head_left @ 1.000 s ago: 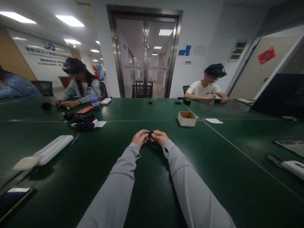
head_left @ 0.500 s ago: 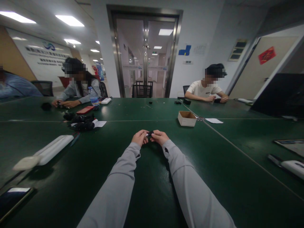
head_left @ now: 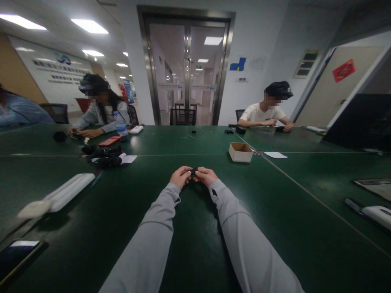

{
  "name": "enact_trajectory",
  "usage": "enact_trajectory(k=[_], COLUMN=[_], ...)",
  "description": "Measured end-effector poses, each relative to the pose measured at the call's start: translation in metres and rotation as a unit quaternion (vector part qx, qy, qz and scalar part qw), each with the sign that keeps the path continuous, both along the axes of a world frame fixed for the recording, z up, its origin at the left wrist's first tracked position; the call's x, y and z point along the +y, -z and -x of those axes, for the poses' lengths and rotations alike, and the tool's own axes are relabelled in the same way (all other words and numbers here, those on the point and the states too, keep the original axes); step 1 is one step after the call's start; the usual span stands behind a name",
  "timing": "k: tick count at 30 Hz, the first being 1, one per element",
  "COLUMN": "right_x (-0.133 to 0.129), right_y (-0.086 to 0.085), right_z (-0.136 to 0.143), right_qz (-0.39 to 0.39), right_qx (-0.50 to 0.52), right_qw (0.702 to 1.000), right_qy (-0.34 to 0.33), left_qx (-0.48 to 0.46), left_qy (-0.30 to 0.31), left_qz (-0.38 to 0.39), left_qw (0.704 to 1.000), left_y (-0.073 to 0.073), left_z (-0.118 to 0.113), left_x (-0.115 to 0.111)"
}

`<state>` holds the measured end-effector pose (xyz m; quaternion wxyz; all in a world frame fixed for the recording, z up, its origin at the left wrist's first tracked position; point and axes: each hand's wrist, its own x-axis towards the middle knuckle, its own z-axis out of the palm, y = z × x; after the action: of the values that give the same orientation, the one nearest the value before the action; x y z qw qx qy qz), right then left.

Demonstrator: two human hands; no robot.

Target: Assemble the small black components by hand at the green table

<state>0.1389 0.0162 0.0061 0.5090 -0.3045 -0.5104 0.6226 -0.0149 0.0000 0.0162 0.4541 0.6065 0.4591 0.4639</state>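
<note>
Between my two hands, just above the green table (head_left: 195, 228), is a small dark object (head_left: 194, 171), mostly covered by fingers and too small to name. My left hand (head_left: 181, 177) pinches its left end, where a pale glint shows at the fingertips. On the other end, my right hand (head_left: 206, 176) is closed with thumb and fingers together. Both forearms, in light grey sleeves, reach forward over the tabletop.
An open cardboard box (head_left: 240, 153) stands ahead to the right, near a paper sheet (head_left: 275, 155). Left lie black gear (head_left: 105, 156), a red phone (head_left: 109, 141), a bottle (head_left: 120, 123) and a white elongated device (head_left: 71, 191). Co-workers sit across the table.
The shiny part of the small object at my left fingertips shows less now, and its dark part sits slightly further right. My arms stay in place.
</note>
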Motion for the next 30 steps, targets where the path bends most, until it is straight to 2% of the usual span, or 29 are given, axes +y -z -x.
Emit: enact_trajectory(k=[8,11,14,16,18,20,22,23,25,28,30], right_x=[-0.001,-0.001,-0.004,-0.007,-0.011,-0.017,-0.022,-0.026,-0.031,-0.039,-0.044], right_y=[-0.002,-0.001,0.000,-0.001,-0.003,-0.004,-0.004,-0.004,-0.003,-0.001,-0.002], right_z=[0.001,0.002,0.004,0.007,0.010,0.013,0.015,0.014,0.012,0.009,0.008], right_qz=[0.016,0.019,-0.020,-0.059,-0.100,-0.146,-0.179,-0.179,-0.135,-0.034,-0.008], right_qx=[-0.007,-0.008,-0.012,-0.074,-0.175,-0.267,-0.319,-0.327,-0.291,-0.150,-0.088], right_qw=[1.000,0.999,0.996,0.992,0.976,0.944,0.912,0.907,0.930,0.981,0.991], right_qy=[-0.003,0.038,0.089,0.084,0.087,0.129,0.185,0.198,0.182,0.116,0.099], left_qx=[-0.017,-0.032,-0.042,-0.041,-0.023,0.021,0.086,0.119,0.169,0.190,0.189], left_qy=[-0.008,-0.019,-0.047,-0.063,-0.073,-0.073,-0.078,-0.084,-0.105,-0.122,-0.110], left_qz=[-0.010,-0.019,-0.035,-0.037,-0.041,-0.057,-0.075,-0.080,-0.080,-0.078,-0.068], left_qw=[1.000,0.999,0.997,0.996,0.996,0.995,0.990,0.986,0.977,0.971,0.973], left_y=[0.000,0.001,0.002,0.002,0.003,0.003,0.002,0.002,0.000,-0.003,-0.004], left_z=[0.000,0.000,0.000,-0.001,-0.002,-0.003,-0.004,-0.004,-0.007,-0.013,-0.019], left_x=[-0.002,0.000,0.000,0.000,-0.002,-0.004,-0.006,-0.008,-0.011,-0.019,-0.025])
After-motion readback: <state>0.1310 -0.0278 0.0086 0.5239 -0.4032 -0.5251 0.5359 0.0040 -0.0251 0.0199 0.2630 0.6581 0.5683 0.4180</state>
